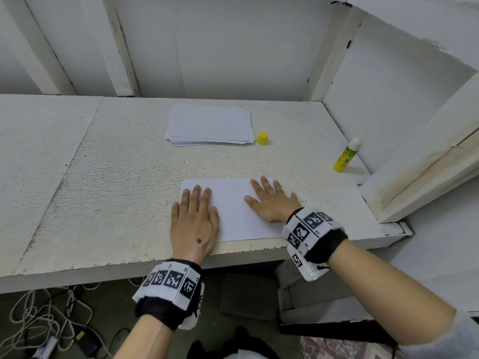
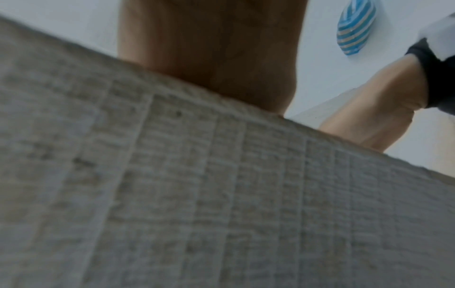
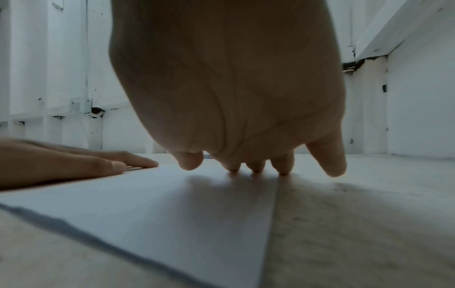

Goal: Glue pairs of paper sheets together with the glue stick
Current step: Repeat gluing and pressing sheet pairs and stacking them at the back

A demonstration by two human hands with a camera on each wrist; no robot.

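A white paper sheet (image 1: 234, 211) lies at the near edge of the white table (image 1: 116, 177). My left hand (image 1: 194, 216) presses flat on its left side with straight fingers. My right hand (image 1: 272, 200) presses flat on its right side, fingers spread. In the right wrist view the right hand (image 3: 246, 117) has its fingertips (image 3: 256, 168) on the sheet (image 3: 160, 204), with the left hand (image 3: 74, 163) flat beside it. The uncapped yellow glue stick (image 1: 346, 155) stands at the right by the wall. Its yellow cap (image 1: 262, 138) sits next to the paper stack (image 1: 210, 125).
A white side wall and a sloping wooden beam (image 1: 427, 161) close off the table's right side. A back wall runs behind the stack. Cables (image 1: 39, 320) and a dark stool (image 1: 248, 296) lie under the table. The left wrist view shows the table's front edge (image 2: 172, 194).
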